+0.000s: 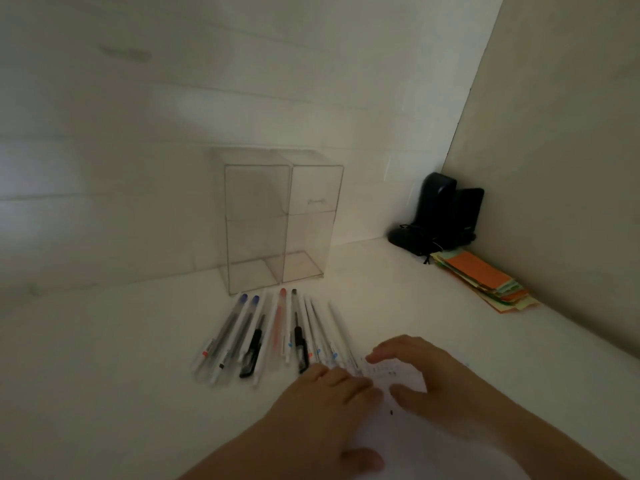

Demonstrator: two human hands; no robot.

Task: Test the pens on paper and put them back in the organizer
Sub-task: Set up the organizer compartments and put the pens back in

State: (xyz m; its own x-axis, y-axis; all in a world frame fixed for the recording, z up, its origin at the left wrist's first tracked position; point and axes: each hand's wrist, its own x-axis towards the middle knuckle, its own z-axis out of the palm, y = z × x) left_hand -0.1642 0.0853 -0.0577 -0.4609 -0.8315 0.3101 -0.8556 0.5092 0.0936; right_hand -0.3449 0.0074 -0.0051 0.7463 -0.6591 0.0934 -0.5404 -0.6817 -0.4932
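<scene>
A clear acrylic organizer (278, 223) stands upright on the white desk (104, 358), against the far wall, split into two tall compartments side by side with nothing visible inside either one. Just near of it, a row of pens (273, 330) lies flat on the desk, fanned slightly, their far ends pointing toward the organizer: two with blue caps on the left, one with a red cap and one with a dark cap near the middle, then several slim white ones to the right; two carry black clips along their bodies. Right of the pens and nearest the viewer lies a white sheet of paper (398, 441), hard to tell from the desk in the dim light, with faint small marks along its far edge and a dark dot lower down. The left hand (322, 407) lies palm down on the paper's left part, fingers stretched forward and relaxed, their tips at the near ends of the rightmost pens; whether they touch a pen cannot be told through the blur. The right hand (426, 379) hovers or rests over the far edge of the paper, fingers spread and loosely bent, thumb pointing left, gripping nothing. In the far right corner sit a black device (440, 213) and a stack of orange, yellow and green paper slips (485, 282)
</scene>
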